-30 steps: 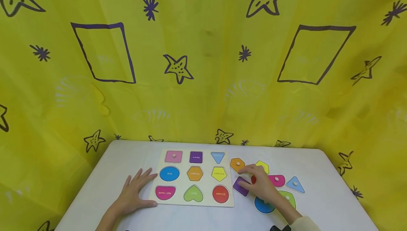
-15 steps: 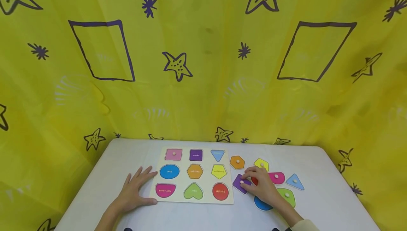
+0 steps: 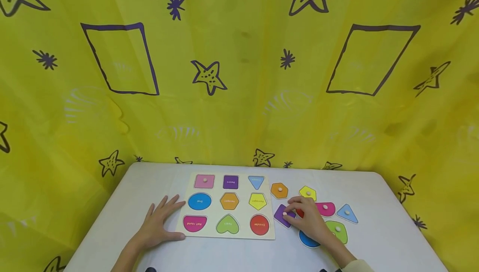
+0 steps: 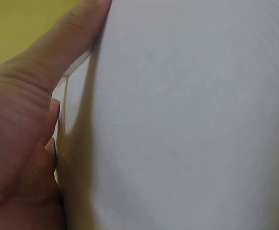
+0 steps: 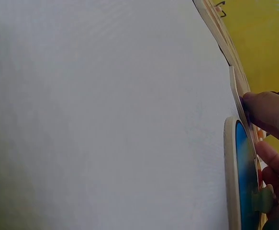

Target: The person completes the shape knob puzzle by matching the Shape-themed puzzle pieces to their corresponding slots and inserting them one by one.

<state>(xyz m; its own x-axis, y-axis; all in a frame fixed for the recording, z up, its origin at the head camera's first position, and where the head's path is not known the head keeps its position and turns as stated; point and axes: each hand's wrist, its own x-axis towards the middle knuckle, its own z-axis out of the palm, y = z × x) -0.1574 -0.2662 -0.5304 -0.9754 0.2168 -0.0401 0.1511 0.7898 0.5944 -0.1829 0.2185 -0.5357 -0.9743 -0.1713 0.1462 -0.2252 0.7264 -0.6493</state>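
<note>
A cream shape puzzle board (image 3: 243, 235) lies on the white table, its printed labels upside down in the head view. My left hand (image 3: 155, 228) rests at its left edge, fingers spread and thumb apart, touching or very near the edge. To the right of the board, my right hand (image 3: 307, 220) pinches the small knob of a purple square puzzle piece (image 3: 280, 218) between thumb and index finger. The square lies on the table, turned to a diamond. Under that hand, a red piece (image 3: 299, 213) and a blue piece (image 3: 308, 239) are partly hidden; the blue one (image 5: 244, 177) stands close in the right wrist view.
Around the right hand lie knobbed pieces: an orange hexagon (image 3: 279, 190), a yellow pentagon (image 3: 307, 193), a magenta half round (image 3: 326, 209), a light blue triangle (image 3: 347, 213) and a green piece (image 3: 338, 231). A pink piece (image 3: 204, 181) sits in the board's upper left slot. Behind hangs a yellow curtain (image 3: 239, 118).
My right hand has drawn back slightly to the right, its thumb and index finger coming to the purple square's knob. The left hand has kept its place, and the view has tilted a little.
</note>
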